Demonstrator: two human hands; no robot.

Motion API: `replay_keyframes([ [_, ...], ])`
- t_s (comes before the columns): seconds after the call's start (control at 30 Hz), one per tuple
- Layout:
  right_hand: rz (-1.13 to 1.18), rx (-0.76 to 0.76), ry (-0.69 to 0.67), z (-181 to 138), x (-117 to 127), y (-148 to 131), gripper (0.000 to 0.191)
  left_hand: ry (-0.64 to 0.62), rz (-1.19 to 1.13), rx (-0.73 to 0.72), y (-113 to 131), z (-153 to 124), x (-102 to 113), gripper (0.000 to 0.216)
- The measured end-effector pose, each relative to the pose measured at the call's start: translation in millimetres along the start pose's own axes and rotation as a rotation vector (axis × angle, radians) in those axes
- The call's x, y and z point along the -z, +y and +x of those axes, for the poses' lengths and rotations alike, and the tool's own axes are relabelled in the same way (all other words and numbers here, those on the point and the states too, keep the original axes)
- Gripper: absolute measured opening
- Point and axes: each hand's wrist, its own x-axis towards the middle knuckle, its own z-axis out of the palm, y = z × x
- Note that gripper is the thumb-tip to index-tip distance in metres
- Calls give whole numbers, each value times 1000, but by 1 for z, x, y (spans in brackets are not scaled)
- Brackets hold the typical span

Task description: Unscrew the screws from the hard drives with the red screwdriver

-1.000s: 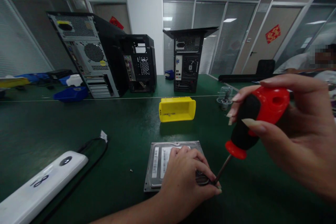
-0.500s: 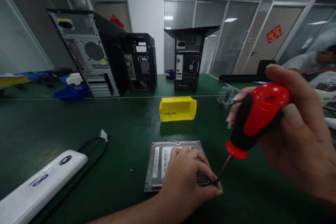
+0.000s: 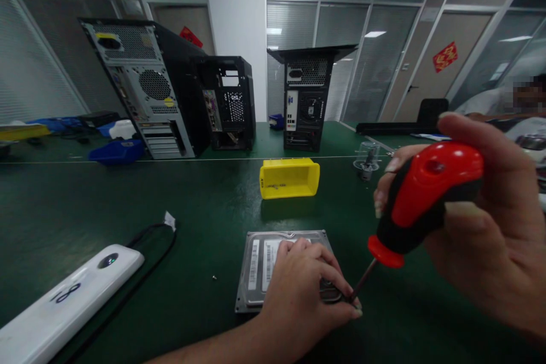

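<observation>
A silver hard drive [image 3: 251, 284] with white labels lies flat on the green table. Across its right half rests my left hand [image 3: 302, 284], fingers bent over the top and thumb close to the near right corner, gripping the drive. My right hand [image 3: 490, 244] is wrapped around the red and black handle of a screwdriver [image 3: 430, 187]. The screwdriver slants down to the left, its tip at the drive's near right corner beside my left thumb and fingertips. Those fingers hide whatever the tip touches. Left of the drive, a tiny screw [image 3: 214, 277] lies on the table.
Beyond the drive sits a yellow bin [image 3: 290, 179]. A clear plastic container [image 3: 367, 156] stands to its right. Computer cases [image 3: 170, 85] line the back, with a blue tray [image 3: 117, 152] at left. A white power bank [image 3: 77, 296] with a black cable lies front left. Another person [image 3: 490, 96] is far right.
The screwdriver handle has turned a little in my right hand and shifted slightly right and down. My left hand and the hard drive stay in place.
</observation>
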Motion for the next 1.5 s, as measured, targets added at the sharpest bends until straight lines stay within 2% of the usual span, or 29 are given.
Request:
replay_keyframes([
  [0.23, -31, 10, 51, 2, 4, 2, 37, 13, 8, -16, -1, 0, -1, 13],
  [0.5, 93, 36, -51, 7, 2, -4, 30, 3, 10, -8, -2, 1, -2, 14],
  [0.63, 211, -20, -121, 7, 0, -4, 29, -6, 13, 3, -1, 1, -1, 13],
  [0.97, 308, -210, -72, 8, -3, -10, 25, 1, 11, -1, -3, 0, -4, 13],
  [1.5, 208, -91, -124, 2, 1, -4, 35, 10, 10, -6, -3, 0, -3, 14],
])
